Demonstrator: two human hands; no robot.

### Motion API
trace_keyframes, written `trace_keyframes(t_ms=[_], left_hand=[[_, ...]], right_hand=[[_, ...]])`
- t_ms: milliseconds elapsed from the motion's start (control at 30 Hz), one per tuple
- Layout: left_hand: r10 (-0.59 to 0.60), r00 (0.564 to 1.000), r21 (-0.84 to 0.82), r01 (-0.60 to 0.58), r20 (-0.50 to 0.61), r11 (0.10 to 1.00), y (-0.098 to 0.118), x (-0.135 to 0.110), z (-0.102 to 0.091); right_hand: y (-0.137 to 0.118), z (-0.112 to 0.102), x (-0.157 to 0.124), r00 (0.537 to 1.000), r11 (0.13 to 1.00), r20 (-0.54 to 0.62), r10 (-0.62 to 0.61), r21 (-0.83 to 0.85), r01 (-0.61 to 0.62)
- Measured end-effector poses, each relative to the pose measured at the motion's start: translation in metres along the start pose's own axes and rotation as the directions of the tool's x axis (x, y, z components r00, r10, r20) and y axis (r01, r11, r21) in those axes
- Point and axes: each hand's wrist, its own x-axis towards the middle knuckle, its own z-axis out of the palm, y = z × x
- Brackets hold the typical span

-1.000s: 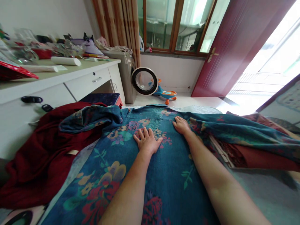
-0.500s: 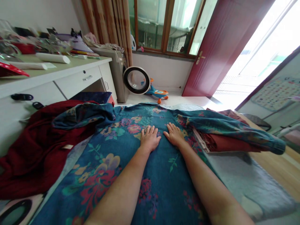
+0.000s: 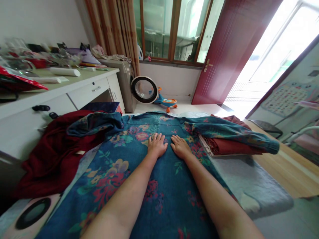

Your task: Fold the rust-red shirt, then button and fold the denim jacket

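A blue floral shirt (image 3: 117,179) lies spread out, its collar end away from me and its sleeves stretched to both sides. My left hand (image 3: 157,145) rests flat on its upper middle, fingers spread. Just to the right, my right hand (image 3: 180,146) also lies flat on the cloth, palm down. The left sleeve lies over a dark red garment (image 3: 57,162). Beneath the right sleeve is a stack of folded rust-red cloth (image 3: 231,146). A grey padded cover (image 3: 249,179) shows under the shirt on the right.
At left stands a white desk (image 3: 87,88) with glassware and paper rolls on top. A washing machine with its round door (image 3: 144,89) open stands beyond, near a blue and orange ride-on toy (image 3: 166,101). A dark red door (image 3: 219,49) stands open. A pink device (image 3: 35,212) lies at lower left.
My right hand has slid slightly left and down, nearer my left hand. The head view has shifted a little; the shirt lies much as before.
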Motion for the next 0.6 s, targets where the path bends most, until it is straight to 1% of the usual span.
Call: trace_keyframes(t_ms=[67,133,233,300,333,367,433,467,500,533,567,600], left_hand=[[-0.003,1.0,0.0,0.003,0.001,1.0,0.0,-0.001,-0.001],[-0.006,1.0,-0.004,0.006,0.003,1.0,0.0,-0.001,-0.002],[-0.009,1.0,-0.013,0.009,-0.001,1.0,0.0,-0.001,-0.003],[-0.015,1.0,-0.022,0.015,-0.001,1.0,0.0,-0.001,-0.005],[-0.021,1.0,-0.028,0.021,-0.002,0.999,-0.001,-0.001,-0.005],[-0.028,1.0,-0.035,0.028,-0.005,0.999,-0.001,-0.001,-0.006],[-0.046,0.999,-0.048,0.045,-0.02,0.998,-0.002,0.0,-0.006],[-0.055,0.998,-0.053,0.054,-0.028,0.997,-0.003,0.0,-0.006],[-0.062,0.997,-0.057,0.06,-0.034,0.997,-0.004,0.0,-0.005],[-0.066,0.997,-0.059,0.064,-0.037,0.996,-0.005,0.0,-0.004],[-0.068,0.997,-0.059,0.066,-0.035,0.996,-0.005,0.001,-0.003],[-0.068,0.997,-0.057,0.066,-0.03,0.996,-0.006,0.001,-0.002]], right_hand=[[-0.002,0.0,0.006,0.998,0.998,-0.006,0.065,0.003,-0.065],[-0.006,0.001,0.013,0.986,0.986,-0.009,0.164,0.003,-0.164],[-0.014,0.004,0.023,0.943,0.943,-0.029,0.331,0.01,-0.331],[-0.02,0.006,0.027,0.918,0.921,-0.069,0.39,0.014,-0.39],[-0.022,0.007,0.028,0.923,0.927,-0.084,0.376,0.015,-0.376],[-0.024,0.007,0.029,0.942,0.946,-0.083,0.325,0.017,-0.324],[-0.026,0.008,0.03,0.99,0.99,-0.037,0.139,0.031,-0.138],[-0.026,0.007,0.03,0.999,0.998,-0.002,0.04,0.045,-0.04],[-0.025,0.007,0.031,0.999,0.998,0.031,-0.036,0.06,0.034],[-0.025,0.007,0.032,0.996,0.995,0.052,-0.075,0.071,0.071],[-0.024,0.006,0.033,0.995,0.994,0.064,-0.08,0.077,0.076],[-0.023,0.006,0.035,0.996,0.995,0.067,-0.061,0.077,0.056]])
